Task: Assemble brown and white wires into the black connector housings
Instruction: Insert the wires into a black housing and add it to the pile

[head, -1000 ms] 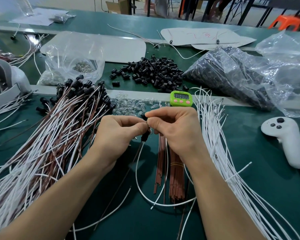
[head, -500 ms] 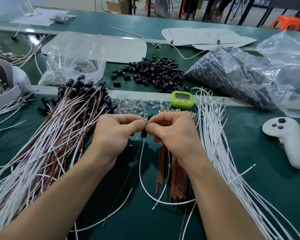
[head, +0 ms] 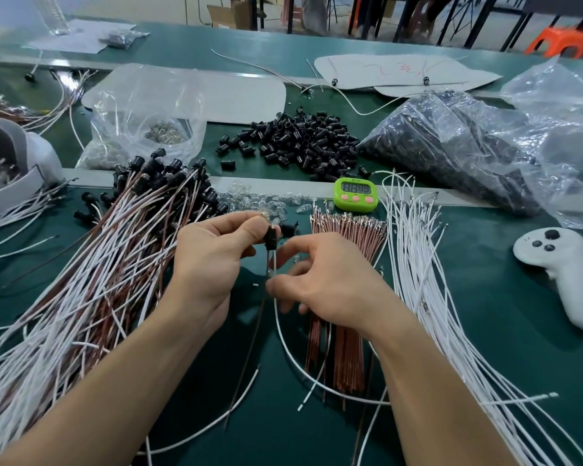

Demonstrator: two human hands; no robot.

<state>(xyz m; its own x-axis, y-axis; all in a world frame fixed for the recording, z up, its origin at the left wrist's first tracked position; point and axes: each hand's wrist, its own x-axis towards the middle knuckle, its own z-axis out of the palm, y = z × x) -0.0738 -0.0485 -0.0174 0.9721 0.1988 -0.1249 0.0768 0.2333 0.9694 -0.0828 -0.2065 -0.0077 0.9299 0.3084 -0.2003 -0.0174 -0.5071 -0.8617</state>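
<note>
Currently a small black plastic connector housing [head: 271, 237] is pinched upright between thumb and forefinger of the left hand [head: 212, 260], above the green bench [head: 485, 314]. A thin white wire [head: 274, 264] and a thin brown wire [head: 247, 358] are hung from its underside down to the bench. Both are pinched just below the housing by the curled fingers of the right hand [head: 334, 284]. A heap of loose black housings [head: 300, 139] is seen further back, and a bundle of brown wires [head: 347, 230] just right of the hands.
</note>
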